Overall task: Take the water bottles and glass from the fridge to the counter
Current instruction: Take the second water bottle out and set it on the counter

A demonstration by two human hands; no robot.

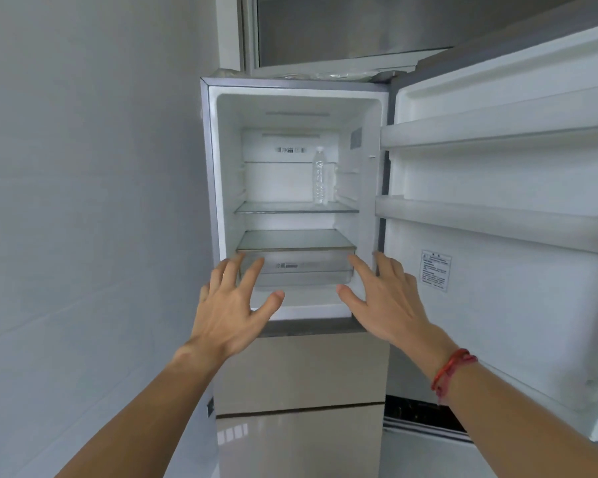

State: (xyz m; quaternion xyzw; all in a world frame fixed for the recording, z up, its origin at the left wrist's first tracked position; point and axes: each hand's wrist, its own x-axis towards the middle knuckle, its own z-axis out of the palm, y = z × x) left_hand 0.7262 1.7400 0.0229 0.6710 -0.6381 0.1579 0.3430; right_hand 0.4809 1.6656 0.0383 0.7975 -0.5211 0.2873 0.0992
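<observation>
A plain grey wall (83, 167) stood on the left. A shiny grey cupboard (325, 29) hung up high. A white sticker (435, 270) had tiny writing, too small to read.

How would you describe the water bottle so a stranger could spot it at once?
Look into the open upper compartment of the fridge, whose door swings out to the right. On its higher glass shelf, toward the right side, stands the water bottle. It is a clear, upright plastic bottle, and the only thing standing on that shelf.
</observation>
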